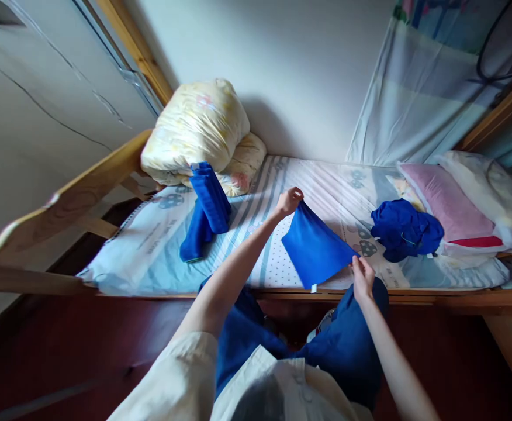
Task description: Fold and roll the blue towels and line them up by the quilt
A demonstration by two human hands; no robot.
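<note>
"Where is the blue cloth [315, 248]?"

"Stretched between the two hands, over the near edge of the bed [405, 299], around the middle of its length. A white tag [314, 288] shows at its lowest corner, by that edge."

"And the fingers?"

"The left hand [290, 201] pinches the upper corner between thumb and fingers, farther in over the printed bedsheet [277, 175]. The right hand [363, 277] grips another corner the same way, closer to the near edge. The side between them is pulled fairly straight."

"Does the cloth touch the sheet?"

"One cannot tell from this view."

"What lies toward the left end?"

"Two folded blue bundles, the upper bundle [212, 199] resting slantwise on the lower bundle [197, 240]. Behind them, near the far left corner of the bed, sits a pale yellow floral quilt [199, 126], bulky and folded."

"And the right end?"

"A crumpled blue heap [407, 228], just beside a pink pillow [451, 199]. Something red [476, 241] shows along the pillow's near edge."

"How is the person placed?"

"Facing the near edge, in blue trousers [256, 345], with a pale sleeve [186, 362] reaching partway down the left arm."
</note>
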